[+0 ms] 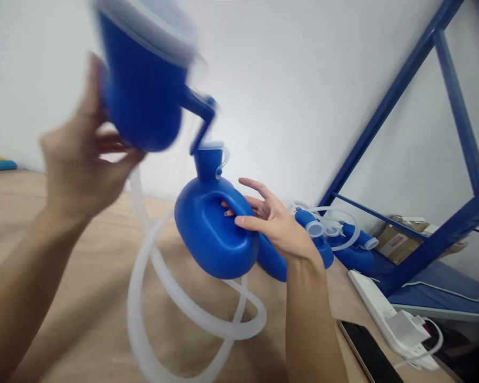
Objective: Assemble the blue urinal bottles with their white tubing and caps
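Observation:
My left hand point(90, 154) is raised at the left, its fingers around the underside of a blue cup point(143, 90) with a whitish lid and a bent blue handle; both are blurred. Near the middle, my right hand point(271, 221) grips the handle of a rounded blue bottle point(219, 229), thumb in front and some fingers behind it. The bottle is tilted, with a white cap on its neck close below the cup's handle. A translucent white hose point(138, 298) hangs in loops below the cup and bottle.
More blue bottles point(353, 255) with white tubes lie at the right. A white power strip point(383, 314) with a plugged-in charger and a black phone point(367, 351) lie at the lower right. Behind them are a blue metal frame point(387, 90) and a cardboard box point(397, 244).

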`<state>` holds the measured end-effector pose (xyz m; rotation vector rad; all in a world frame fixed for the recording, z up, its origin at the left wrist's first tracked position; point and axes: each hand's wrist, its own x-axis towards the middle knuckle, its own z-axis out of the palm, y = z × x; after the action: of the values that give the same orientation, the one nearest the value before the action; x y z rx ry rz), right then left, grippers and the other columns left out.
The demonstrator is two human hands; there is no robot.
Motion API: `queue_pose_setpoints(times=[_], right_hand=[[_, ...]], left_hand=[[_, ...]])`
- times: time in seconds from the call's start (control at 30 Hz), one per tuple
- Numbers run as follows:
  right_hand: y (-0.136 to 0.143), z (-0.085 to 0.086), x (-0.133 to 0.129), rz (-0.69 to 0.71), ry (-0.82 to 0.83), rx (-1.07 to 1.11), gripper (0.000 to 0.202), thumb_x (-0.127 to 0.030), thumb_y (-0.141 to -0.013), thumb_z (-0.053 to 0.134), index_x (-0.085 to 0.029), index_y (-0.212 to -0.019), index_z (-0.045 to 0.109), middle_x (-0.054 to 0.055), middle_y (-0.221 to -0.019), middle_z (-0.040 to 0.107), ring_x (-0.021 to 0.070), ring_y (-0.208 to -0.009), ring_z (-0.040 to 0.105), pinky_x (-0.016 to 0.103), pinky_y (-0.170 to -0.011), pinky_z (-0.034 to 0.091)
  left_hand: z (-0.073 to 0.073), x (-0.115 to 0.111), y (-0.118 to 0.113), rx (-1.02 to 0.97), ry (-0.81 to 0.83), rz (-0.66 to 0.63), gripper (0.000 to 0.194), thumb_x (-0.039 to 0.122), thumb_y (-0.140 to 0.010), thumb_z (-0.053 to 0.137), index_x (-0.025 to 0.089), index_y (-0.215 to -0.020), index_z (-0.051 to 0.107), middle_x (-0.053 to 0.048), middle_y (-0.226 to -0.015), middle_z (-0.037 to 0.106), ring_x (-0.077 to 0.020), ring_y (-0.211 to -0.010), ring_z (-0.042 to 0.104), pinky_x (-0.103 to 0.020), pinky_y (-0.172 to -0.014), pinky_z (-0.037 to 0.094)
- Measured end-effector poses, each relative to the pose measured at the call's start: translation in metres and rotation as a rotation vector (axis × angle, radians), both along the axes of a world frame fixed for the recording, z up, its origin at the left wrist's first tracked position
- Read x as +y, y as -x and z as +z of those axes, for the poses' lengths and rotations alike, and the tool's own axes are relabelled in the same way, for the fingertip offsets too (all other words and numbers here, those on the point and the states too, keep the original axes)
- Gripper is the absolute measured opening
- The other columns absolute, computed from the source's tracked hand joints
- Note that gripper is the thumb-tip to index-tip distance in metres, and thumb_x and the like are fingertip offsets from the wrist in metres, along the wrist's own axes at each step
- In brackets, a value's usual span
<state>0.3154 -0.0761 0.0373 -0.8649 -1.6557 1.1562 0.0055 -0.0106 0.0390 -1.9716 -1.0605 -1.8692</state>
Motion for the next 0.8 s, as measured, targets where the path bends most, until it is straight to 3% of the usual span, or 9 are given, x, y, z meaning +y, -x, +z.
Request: queue_pose_setpoints(times=[0.1,0.2,0.3,0.4,0.53,0.7,0.8], right_hand=[[0.012,-0.006,-0.001,-0.055,-0.077,-0.098,0.055,-0.039,-0.082,0.084,-0.029,-0.119,0.045,0.003,-0.115,0.073,0.0199,-0.098,0.072,0.036,-0.086,0.059],[0.020,-0.010,-0.004,-0.212,-0.205,-0.191,0.051,-0.045,-0.083,0.083,-0.028,-0.110,0.044,0.002,-0.104,0.072,0.0215,-0.093,0.071,0.039,-0.082,0.060],[0.029,-0.012,-0.005,-0.329,-0.338,-0.254,0.048,-0.043,-0.082,0.083,-0.027,-0.109,0.047,0.003,-0.102,0.070,0.0252,-0.096,0.072,0.043,-0.085,0.060],[0.037,-0.014,-0.001,-0.362,-0.450,-0.284,0.045,-0.039,-0.082,0.081,-0.027,-0.113,0.050,0.003,-0.102,0.068,0.0278,-0.099,0.071,0.045,-0.086,0.059],[0.040,-0.018,0.007,-0.417,-0.504,-0.233,0.045,-0.042,-0.080,0.083,-0.028,-0.107,0.049,-0.001,-0.088,0.064,0.0239,-0.088,0.070,0.039,-0.078,0.058],[0.036,-0.016,0.007,-0.532,-0.489,-0.229,0.047,-0.043,-0.080,0.083,-0.027,-0.087,0.040,-0.008,-0.072,0.053,0.0152,-0.067,0.057,0.029,-0.064,0.048],[0.040,-0.014,0.005,-0.546,-0.524,-0.292,0.043,-0.040,-0.083,0.081,-0.025,-0.079,0.040,-0.009,-0.068,0.048,0.0125,-0.061,0.047,0.027,-0.059,0.038]], left_hand=[[-0.003,-0.021,-0.034,0.270,-0.238,0.165,0.067,0.030,-0.098,0.059,0.037,-0.162,0.039,0.007,-0.100,0.072,-0.0159,-0.083,0.076,-0.034,-0.084,0.067],[-0.009,-0.030,-0.050,0.359,-0.378,0.280,0.069,0.018,-0.105,0.049,0.050,-0.163,0.029,0.009,-0.098,0.071,-0.0113,-0.080,0.073,-0.023,-0.072,0.062],[-0.015,-0.030,-0.059,0.364,-0.402,0.246,0.078,0.018,-0.105,0.052,0.053,-0.165,0.016,0.007,-0.091,0.067,-0.0112,-0.074,0.068,-0.022,-0.065,0.057],[-0.020,-0.026,-0.066,0.384,-0.393,0.151,0.079,0.016,-0.104,0.055,0.048,-0.167,0.018,0.005,-0.082,0.060,-0.0106,-0.066,0.060,-0.021,-0.063,0.054],[-0.016,-0.022,-0.060,0.430,-0.428,0.124,0.082,0.010,-0.099,0.056,0.043,-0.167,0.024,0.004,-0.083,0.059,-0.0116,-0.066,0.056,-0.022,-0.062,0.051],[-0.004,-0.020,-0.033,0.587,-0.357,0.095,0.073,0.019,-0.097,0.054,0.044,-0.163,0.036,0.004,-0.080,0.057,-0.0128,-0.059,0.049,-0.025,-0.053,0.040],[-0.003,-0.020,-0.030,0.554,-0.245,0.050,0.069,0.023,-0.095,0.051,0.044,-0.160,0.040,0.003,-0.088,0.064,-0.0133,-0.062,0.055,-0.025,-0.057,0.046]])
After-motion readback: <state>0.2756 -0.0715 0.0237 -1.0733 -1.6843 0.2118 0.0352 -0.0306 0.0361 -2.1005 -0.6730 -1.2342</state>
